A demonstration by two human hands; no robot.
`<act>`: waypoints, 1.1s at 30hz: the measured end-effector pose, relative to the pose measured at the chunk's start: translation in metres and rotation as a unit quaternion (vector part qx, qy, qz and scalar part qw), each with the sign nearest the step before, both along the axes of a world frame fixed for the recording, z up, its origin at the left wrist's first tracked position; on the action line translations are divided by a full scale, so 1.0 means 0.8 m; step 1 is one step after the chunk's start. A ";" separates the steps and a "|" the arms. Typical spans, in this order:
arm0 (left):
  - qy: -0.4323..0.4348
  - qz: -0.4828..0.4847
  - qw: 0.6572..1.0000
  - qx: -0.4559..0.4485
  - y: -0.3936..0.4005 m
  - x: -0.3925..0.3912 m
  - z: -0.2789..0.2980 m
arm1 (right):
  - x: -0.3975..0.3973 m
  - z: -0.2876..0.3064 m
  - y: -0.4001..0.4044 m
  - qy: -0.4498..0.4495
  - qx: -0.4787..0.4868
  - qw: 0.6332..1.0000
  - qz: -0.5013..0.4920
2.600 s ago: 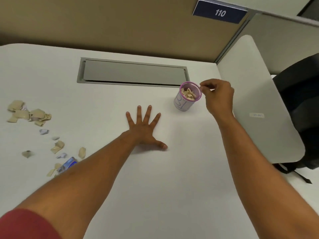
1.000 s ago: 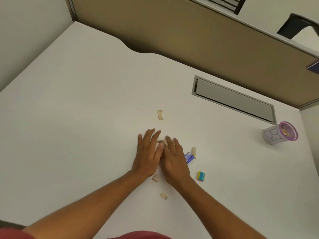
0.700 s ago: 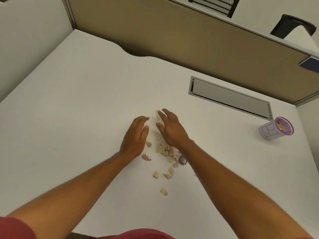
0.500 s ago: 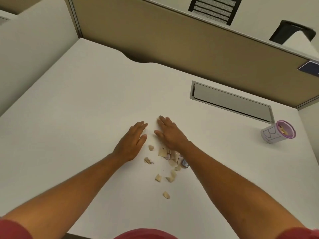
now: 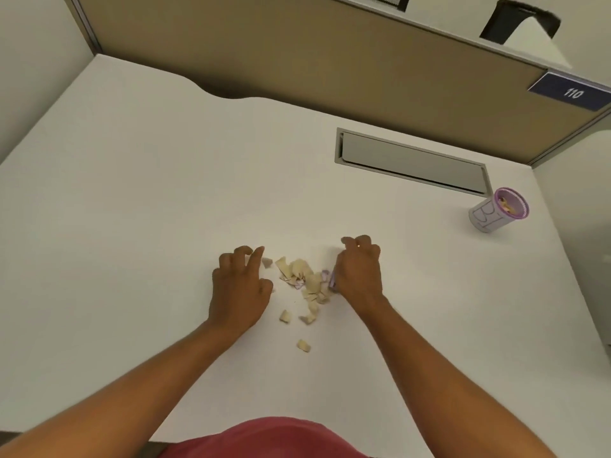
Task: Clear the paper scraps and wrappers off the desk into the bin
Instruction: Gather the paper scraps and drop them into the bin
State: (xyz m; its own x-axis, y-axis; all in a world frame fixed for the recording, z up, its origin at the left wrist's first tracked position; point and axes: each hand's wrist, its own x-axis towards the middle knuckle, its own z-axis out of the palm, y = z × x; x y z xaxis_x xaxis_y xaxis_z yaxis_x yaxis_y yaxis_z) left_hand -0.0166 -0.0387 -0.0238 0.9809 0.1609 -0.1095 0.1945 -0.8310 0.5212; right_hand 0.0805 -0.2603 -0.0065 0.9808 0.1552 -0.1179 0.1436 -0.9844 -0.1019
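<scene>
A heap of beige paper scraps (image 5: 305,280) with bits of purple-white wrapper lies on the white desk (image 5: 132,209) between my two hands. My left hand (image 5: 239,285) rests on the heap's left side, fingers curled and apart, holding nothing. On the heap's right side, my right hand (image 5: 358,271) is cupped with fingers bent, a wrapper edge (image 5: 331,281) showing against its palm. Three loose scraps (image 5: 303,346) lie nearer to me. The bin, a small white cup with a purple rim (image 5: 499,209), stands far right with scraps inside.
A grey cable-tray lid (image 5: 410,161) is set into the desk behind the hands. A tan partition wall (image 5: 297,54) runs along the back, with a blue "110" plate (image 5: 570,93) at the right. The desk's right edge lies just past the cup.
Both hands moved apart and curled, having raked the scattered scraps into one heap between them. The view shifted slightly downward.
</scene>
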 end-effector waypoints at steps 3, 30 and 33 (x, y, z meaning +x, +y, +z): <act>0.103 0.023 0.994 -0.039 -0.011 0.008 0.012 | 0.009 0.012 -0.012 0.056 -0.060 0.996 0.029; 0.092 -0.160 0.983 0.003 -0.037 0.048 0.022 | -0.071 -0.015 0.031 0.069 0.098 0.986 0.116; 0.071 -0.151 0.986 -0.026 -0.040 0.039 0.028 | -0.078 -0.027 0.029 0.062 0.123 0.987 0.077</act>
